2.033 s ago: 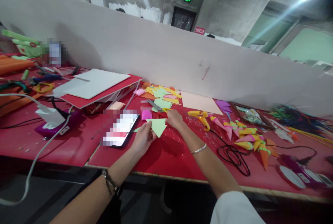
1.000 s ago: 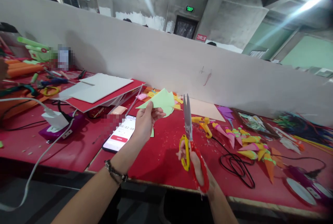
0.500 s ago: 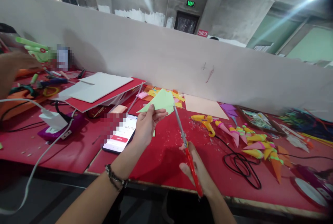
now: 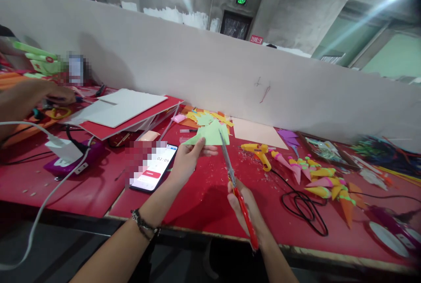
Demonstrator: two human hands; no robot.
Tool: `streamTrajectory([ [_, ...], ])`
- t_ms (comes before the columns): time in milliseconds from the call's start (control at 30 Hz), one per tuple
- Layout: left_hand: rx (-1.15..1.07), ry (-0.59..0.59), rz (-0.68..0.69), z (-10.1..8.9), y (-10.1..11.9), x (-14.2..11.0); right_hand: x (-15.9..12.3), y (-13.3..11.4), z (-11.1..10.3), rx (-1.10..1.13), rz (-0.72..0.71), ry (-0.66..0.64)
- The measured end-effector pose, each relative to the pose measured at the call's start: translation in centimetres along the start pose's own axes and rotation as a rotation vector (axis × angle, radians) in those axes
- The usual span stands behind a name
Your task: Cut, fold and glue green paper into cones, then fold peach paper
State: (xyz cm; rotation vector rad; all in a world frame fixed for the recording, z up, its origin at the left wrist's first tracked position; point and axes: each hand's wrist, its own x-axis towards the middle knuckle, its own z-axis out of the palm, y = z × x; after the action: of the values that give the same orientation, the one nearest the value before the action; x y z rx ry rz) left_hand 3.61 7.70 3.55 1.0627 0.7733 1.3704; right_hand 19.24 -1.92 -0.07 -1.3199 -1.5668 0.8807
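My left hand (image 4: 189,156) pinches a piece of light green paper (image 4: 213,134) by its lower left part, thumb on top, above the red table. My right hand (image 4: 245,208) is closed around the red handles of a pair of scissors (image 4: 229,164). The blades point up and away from me, with their tips at the right part of the green paper. Beyond the paper lies a pile of yellow and green paper scraps (image 4: 205,118). A phone (image 4: 153,169) with a timer on its screen lies left of my left hand.
Right of the scissors lie a yellow glue gun (image 4: 258,153) with a black cord and several small paper cones (image 4: 320,182). White boards (image 4: 126,105) and a purple power strip (image 4: 74,160) are at left. Another person's hand (image 4: 61,94) works at far left. A pale partition (image 4: 197,72) stands behind.
The green paper has turned in my left hand, and a green scrap now lies on the pile behind it. The scissors have shifted slightly. The other person's hand has moved right and down.
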Motion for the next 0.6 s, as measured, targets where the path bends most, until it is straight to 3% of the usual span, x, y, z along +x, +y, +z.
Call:
streamTrajectory([
  [367, 0.012, 0.008, 0.068, 0.2, 0.4, -0.2, -0.1, -0.5, 0.5, -0.122, 0.022, 0.050],
  [600, 0.277, 0.031, 0.078, -0.4, 0.9, -0.3, -0.3, -1.4, 1.2, -0.085, 0.020, 0.035],
])
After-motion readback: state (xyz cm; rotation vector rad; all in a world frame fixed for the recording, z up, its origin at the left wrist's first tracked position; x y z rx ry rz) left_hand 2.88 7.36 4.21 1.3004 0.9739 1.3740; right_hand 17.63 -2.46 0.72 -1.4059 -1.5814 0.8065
